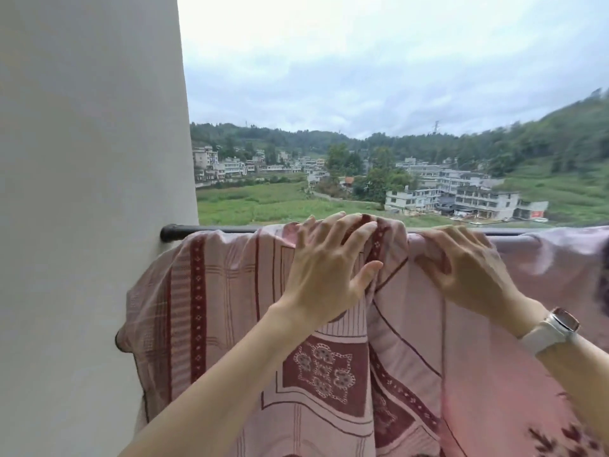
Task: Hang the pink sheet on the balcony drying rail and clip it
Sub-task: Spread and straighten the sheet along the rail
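The pink sheet (pixel 230 308), patterned with dark red bands and floral squares, hangs draped over the black drying rail (pixel 211 229), which runs from the wall toward the right. My left hand (pixel 326 268) lies on the bunched top fold at the rail with its fingers spread and fairly straight. My right hand (pixel 461 262), a white watch on its wrist, rests on the sheet just to the right, fingers curved over the cloth at the rail. No clip is in view.
A white wall (pixel 89 192) stands close on the left, where the rail ends. Beyond the rail lie open air, green fields, white buildings and wooded hills. More pink fabric (pixel 560 249) covers the rail at the right.
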Tool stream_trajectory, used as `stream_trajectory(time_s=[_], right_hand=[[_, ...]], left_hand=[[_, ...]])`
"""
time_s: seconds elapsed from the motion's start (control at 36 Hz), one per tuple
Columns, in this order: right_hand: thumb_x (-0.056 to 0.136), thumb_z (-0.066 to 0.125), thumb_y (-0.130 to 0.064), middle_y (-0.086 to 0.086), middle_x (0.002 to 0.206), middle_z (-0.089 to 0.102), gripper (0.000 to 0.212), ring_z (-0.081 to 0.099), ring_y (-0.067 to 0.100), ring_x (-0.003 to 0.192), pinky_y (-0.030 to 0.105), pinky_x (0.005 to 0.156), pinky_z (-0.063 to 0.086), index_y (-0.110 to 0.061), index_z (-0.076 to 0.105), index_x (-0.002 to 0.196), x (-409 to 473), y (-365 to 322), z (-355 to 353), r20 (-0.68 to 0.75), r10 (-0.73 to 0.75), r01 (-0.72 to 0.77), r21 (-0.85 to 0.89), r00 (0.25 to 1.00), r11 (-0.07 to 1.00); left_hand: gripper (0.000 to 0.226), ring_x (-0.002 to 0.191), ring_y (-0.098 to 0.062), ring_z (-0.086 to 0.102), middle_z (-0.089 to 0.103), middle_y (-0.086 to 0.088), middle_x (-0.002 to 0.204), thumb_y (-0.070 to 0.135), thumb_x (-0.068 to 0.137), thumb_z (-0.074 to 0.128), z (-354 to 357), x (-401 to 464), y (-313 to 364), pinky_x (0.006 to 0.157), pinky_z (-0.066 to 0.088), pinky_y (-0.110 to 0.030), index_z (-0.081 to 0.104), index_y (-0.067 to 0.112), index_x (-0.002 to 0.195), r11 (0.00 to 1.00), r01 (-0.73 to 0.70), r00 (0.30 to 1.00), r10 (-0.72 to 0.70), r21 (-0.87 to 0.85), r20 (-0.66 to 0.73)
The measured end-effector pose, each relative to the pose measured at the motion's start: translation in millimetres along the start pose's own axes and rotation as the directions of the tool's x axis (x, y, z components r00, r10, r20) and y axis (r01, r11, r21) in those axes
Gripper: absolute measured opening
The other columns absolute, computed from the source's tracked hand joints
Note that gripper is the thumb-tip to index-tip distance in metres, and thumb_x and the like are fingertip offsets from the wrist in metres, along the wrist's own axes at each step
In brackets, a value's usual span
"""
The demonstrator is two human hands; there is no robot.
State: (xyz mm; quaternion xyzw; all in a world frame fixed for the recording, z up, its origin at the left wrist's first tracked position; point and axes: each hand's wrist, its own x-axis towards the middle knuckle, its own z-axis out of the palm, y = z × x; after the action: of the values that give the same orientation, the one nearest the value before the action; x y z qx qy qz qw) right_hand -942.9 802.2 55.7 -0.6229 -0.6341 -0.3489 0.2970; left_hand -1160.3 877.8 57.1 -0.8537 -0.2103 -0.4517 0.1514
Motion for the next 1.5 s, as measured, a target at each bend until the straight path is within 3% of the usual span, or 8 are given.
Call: stream_trajectory(time_s=[0.36,0.53,0.67,0.78,0.97,1.11,1.31,1.5], right_hand=[[0.087,0.052,-0.002,0.009,0.09,0.07,0.017,0.066,0.03,0.077,0.042,0.066,0.055,-0.008,0.065,0.097,6,115,-33,-0.209,0.057,-0.022,0.165,0.976,0.986],[0.093,0.046,-0.025,0.006,0.081,0.072,0.021,0.063,0.023,0.064,0.039,0.061,0.054,-0.02,0.065,0.101,18,206,-70,-0.19,0.132,-0.09,0.215,0.973,0.972],[0.079,0.056,-0.049,-0.009,0.082,0.059,0.056,0.06,0.014,0.077,0.03,0.073,0.051,-0.019,0.051,0.126,-8,256,-97,0.129,0.126,-0.17,0.428,0.984,0.888],[0.081,0.065,-0.038,-0.002,0.121,0.06,0.051,0.055,0.021,0.112,0.037,0.095,0.038,-0.025,0.05,0.128,-53,275,-78,0.266,-0.06,0.036,0.092,0.962,0.995],[0.08,0.06,-0.006,0.006,0.094,0.073,0.025,0.068,0.026,0.085,0.041,0.071,0.055,-0.016,0.069,0.101,-55,312,-78,0.029,-0.082,0.073,0.244,0.996,0.967],[0.086,0.054,-0.013,0.009,0.063,0.067,0.014,0.061,0.028,0.055,0.038,0.052,0.052,-0.016,0.068,0.088,-51,382,-104,-0.014,0.095,-0.096,-0.072,0.995,0.993],[0.082,0.049,-0.016,0.015,0.106,0.067,0.028,0.06,0.032,0.101,0.044,0.092,0.036,-0.021,0.068,0.101,-37,424,-124,0.041,0.627,-0.593,-0.283,0.778,0.754],[0.083,0.04,-0.019,0.005,0.113,0.065,0.037,0.057,0.024,0.106,0.044,0.104,0.028,-0.018,0.062,0.113,-47,335,-100,-0.102,0.258,-0.253,0.066,0.961,0.965]], left_hand=[[0.045,0.113,-0.022,0.053,0.058,-0.002,0.12,0.042,0.083,0.06,64,69,94,0.106,0.02,-0.05,0.054,0.02,0.122,0.991,0.069,0.998,-0.066,0.118,-0.024],[0.054,0.11,-0.021,0.052,0.053,-0.002,0.126,0.05,0.087,0.05,97,121,156,0.097,0.032,-0.039,0.041,0.022,0.132,0.988,0.09,0.993,-0.098,0.125,0.062],[0.043,0.074,-0.019,0.059,0.068,-0.003,0.093,0.05,0.095,0.029,121,130,173,0.065,0.044,-0.028,0.059,0.02,0.086,0.959,0.249,0.944,-0.272,0.137,0.187],[0.037,0.089,-0.019,0.061,0.064,-0.002,0.112,0.04,0.096,0.035,131,133,195,0.082,0.044,-0.03,0.061,0.016,0.107,0.94,0.334,0.943,-0.334,-0.073,0.009],[0.047,0.111,-0.016,0.052,0.059,0.005,0.116,0.048,0.086,0.052,151,160,254,0.101,0.028,-0.035,0.049,0.023,0.125,0.996,0.061,0.988,-0.07,0.065,0.141],[0.047,0.107,-0.019,0.055,0.063,0.003,0.114,0.056,0.086,0.047,173,181,277,0.1,0.032,-0.036,0.056,0.022,0.117,0.987,0.029,0.978,-0.061,0.158,0.201],[0.037,0.107,-0.022,0.055,0.062,0.002,0.113,0.049,0.092,0.034,205,198,300,0.089,0.036,-0.036,0.054,0.026,0.112,0.987,0.051,0.951,-0.095,0.151,0.295],[0.043,0.093,-0.023,0.063,0.069,0.0,0.099,0.046,0.087,0.029,211,180,299,0.084,0.04,-0.035,0.063,0.022,0.098,0.994,0.05,0.984,-0.066,0.102,0.164]])
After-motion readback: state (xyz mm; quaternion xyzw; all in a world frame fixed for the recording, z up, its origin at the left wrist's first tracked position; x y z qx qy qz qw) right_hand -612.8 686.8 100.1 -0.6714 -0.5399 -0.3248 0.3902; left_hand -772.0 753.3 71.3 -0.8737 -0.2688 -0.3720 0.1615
